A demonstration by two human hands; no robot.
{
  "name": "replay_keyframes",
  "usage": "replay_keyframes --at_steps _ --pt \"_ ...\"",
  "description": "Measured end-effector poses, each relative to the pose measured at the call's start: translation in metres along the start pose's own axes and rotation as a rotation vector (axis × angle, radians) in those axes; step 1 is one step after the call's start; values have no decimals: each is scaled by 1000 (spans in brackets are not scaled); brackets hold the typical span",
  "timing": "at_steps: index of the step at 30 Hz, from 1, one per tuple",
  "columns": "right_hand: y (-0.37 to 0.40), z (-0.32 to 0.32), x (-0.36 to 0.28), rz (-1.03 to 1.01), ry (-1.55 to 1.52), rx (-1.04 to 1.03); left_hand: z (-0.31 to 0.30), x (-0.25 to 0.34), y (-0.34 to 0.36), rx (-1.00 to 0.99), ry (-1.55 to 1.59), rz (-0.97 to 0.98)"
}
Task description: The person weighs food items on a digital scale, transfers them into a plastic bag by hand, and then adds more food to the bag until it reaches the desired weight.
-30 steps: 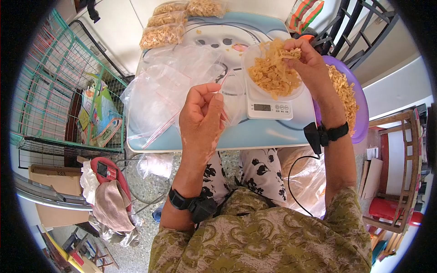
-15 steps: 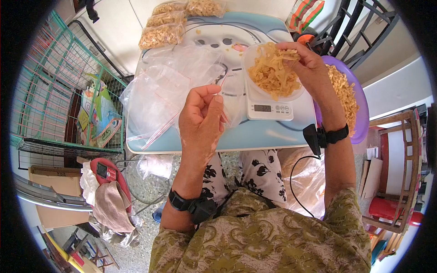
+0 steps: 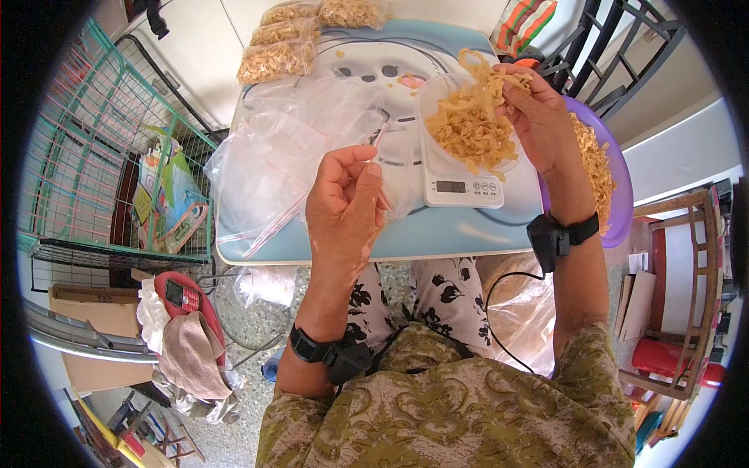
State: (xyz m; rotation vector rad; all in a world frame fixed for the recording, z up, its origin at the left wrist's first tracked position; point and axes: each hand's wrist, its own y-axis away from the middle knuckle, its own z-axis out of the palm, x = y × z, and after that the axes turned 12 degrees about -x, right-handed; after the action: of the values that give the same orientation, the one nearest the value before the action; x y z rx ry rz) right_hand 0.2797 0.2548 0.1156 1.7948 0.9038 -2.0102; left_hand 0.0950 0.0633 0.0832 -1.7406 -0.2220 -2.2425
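My right hand pinches several dried yellow strips above the right side of a clear bowl. More strips fill the bowl, which rests on a white digital scale. The digits on its display are too small to read surely. My left hand, thumb and fingers closed, grips the red-edged opening of a clear zip bag left of the scale. Other clear bags lie spread on the table to the left.
Filled bags sit at the back left of the blue table. A purple basin of dried strips stands at the right. A green wire cage is on the left, a black metal rack at the back right.
My right hand has moved slightly right and lifted a bunch of strips higher from the bowl. My left hand has stayed in place.
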Motion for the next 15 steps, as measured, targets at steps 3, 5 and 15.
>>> replay_keyframes --at_steps 3,5,15 --pt "5 -2 0 67 -262 16 0 0 6 10 13 -10" --pt "5 -4 1 72 -345 27 -1 0 6 6 11 -11" --pt "2 -4 -6 47 -452 -3 8 4 -2 17 65 161"
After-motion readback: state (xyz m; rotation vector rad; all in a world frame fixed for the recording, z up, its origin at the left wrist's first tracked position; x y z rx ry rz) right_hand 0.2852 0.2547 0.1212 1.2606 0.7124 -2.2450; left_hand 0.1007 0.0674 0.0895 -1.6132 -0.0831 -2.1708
